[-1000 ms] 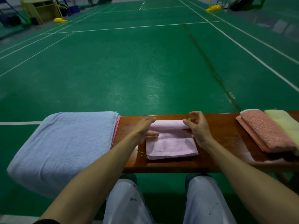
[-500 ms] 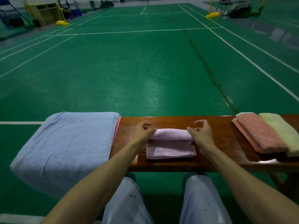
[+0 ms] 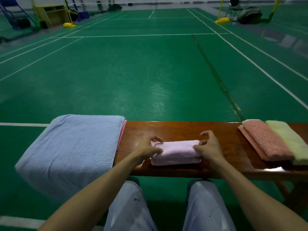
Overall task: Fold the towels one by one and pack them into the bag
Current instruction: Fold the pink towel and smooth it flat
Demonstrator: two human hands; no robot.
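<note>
On the wooden bench (image 3: 183, 130), near the big blue towel (image 3: 75, 147), the pink towel (image 3: 178, 151) now lies as a narrow, thick bundle, its far half brought over the near one. Left hand (image 3: 149, 148) and right hand (image 3: 209, 147) pinch its two ends. Folding looks finished; no bag is in view.
</note>
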